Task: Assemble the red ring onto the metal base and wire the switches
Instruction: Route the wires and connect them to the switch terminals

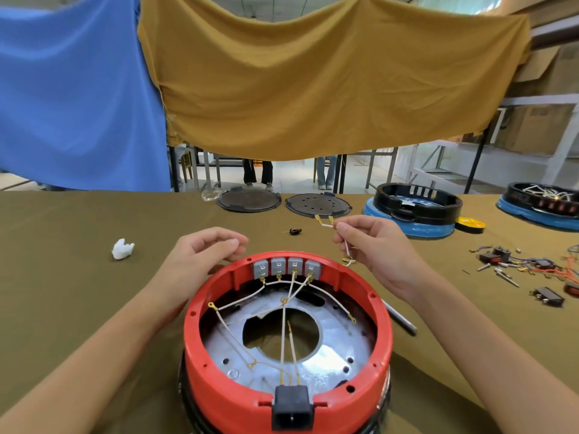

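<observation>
Here our right hand [372, 245] pinches a short white jumper wire with brass terminals [347, 250], its long axis running near-vertical, just right of and above the row of four grey switches [286, 268] on the far wall of the red plastic ring [200, 346], seated on the silvery metal base [332, 355]. Our left hand [203, 255], fingers loosely curled and empty, hovers by the leftmost switch. Attached white wires [283, 327] cross beneath; spare parts lie on the tabletop [78, 277], well apart.

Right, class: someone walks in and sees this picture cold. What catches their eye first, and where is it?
The round red plastic ring on its metal base fills the lower centre, white wires crossing inside it to four grey switches at its far rim. Just above, the right hand pinches a short white wire with brass terminals, while the left hand hovers by the ring's far rim. Behind hang a blue cloth and a mustard cloth.
</observation>
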The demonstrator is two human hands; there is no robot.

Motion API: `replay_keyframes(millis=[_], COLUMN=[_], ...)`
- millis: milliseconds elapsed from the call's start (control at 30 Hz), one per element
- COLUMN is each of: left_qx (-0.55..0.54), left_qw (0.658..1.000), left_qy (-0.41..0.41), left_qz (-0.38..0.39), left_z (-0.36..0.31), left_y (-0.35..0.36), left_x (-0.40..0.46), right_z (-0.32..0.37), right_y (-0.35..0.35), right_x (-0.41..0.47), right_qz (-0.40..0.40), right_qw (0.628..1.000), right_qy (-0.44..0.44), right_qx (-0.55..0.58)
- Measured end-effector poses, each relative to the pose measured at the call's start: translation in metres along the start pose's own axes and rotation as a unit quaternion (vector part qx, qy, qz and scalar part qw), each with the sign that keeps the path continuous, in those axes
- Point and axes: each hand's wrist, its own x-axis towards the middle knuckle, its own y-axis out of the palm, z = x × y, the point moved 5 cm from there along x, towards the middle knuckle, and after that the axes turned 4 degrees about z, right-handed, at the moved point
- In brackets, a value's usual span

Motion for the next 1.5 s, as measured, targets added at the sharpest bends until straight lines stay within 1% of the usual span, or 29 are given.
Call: replay_keyframes(millis=[67, 133, 200, 300, 367, 433, 467, 567, 633, 700, 767, 833, 967, 1100, 1200, 1333, 1500], left_qx=[0.066, 0.101, 0.105, 0.085, 0.061, 0.038, 0.025, -0.015, -0.018, -0.012, 0.007, 0.047, 0.104, 0.18, 0.221, 0.253, 0.261], left_qw=[0.996, 0.989, 0.985, 0.985, 0.986, 0.989, 0.99, 0.996, 0.996, 0.996, 0.995, 0.993, 0.987, 0.973, 0.962, 0.951, 0.949], left_qy=[0.055, 0.103, 0.13, 0.138, 0.139, 0.137, 0.129, 0.08, 0.059, 0.046, 0.039, 0.055, 0.111, 0.14, 0.156, 0.173, 0.176], left_qz=[0.007, 0.022, 0.036, 0.064, 0.065, 0.05, 0.044, 0.048, 0.062, 0.076, 0.089, 0.088, 0.049, 0.029, 0.029, 0.038, 0.025], left_z=[-0.012, -0.022, -0.029, -0.033, -0.034, -0.032, -0.03, -0.023, -0.019, -0.017, -0.016, -0.016, -0.019, -0.022, -0.025, -0.028, -0.028], left_y=[0.002, 0.007, 0.012, 0.017, 0.018, 0.014, 0.013, 0.014, 0.016, 0.018, 0.019, 0.019, 0.013, 0.01, 0.013, 0.016, 0.013], left_x=[-0.002, -0.005, -0.008, -0.011, -0.012, -0.011, -0.01, -0.008, -0.006, -0.006, -0.006, -0.007, -0.006, -0.007, -0.009, -0.011, -0.011], right_z=[0.009, 0.021, 0.036, 0.057, 0.065, 0.066, 0.064, 0.053, 0.046, 0.043, 0.041, 0.038, 0.035, 0.034, 0.036, 0.036, 0.035], right_y=[0.006, 0.016, 0.031, 0.061, 0.076, 0.084, 0.086, 0.087, 0.086, 0.086, 0.086, 0.085, 0.081, 0.08, 0.08, 0.081, 0.078], right_x=[-0.002, -0.006, -0.008, -0.012, -0.01, -0.007, -0.006, -0.006, -0.008, -0.011, -0.012, -0.013, -0.014, -0.015, -0.016, -0.015, -0.014], right_qz=[0.019, 0.044, 0.082, 0.154, 0.169, 0.164, 0.162, 0.153, 0.161, 0.173, 0.168, 0.161, 0.155, 0.154, 0.152, 0.155, 0.132], right_qw=[1.0, 0.998, 0.992, 0.97, 0.955, 0.947, 0.951, 0.972, 0.976, 0.974, 0.975, 0.978, 0.98, 0.977, 0.974, 0.968, 0.966], right_qy=[-0.018, -0.041, -0.066, -0.103, -0.12, -0.125, -0.119, -0.087, -0.069, -0.07, -0.064, -0.049, -0.032, -0.033, -0.045, -0.056, -0.059], right_qx=[0.007, -0.018, -0.071, -0.155, -0.212, -0.245, -0.235, -0.157, -0.133, -0.131, -0.131, -0.124, -0.118, -0.145, -0.16, -0.191, -0.216])
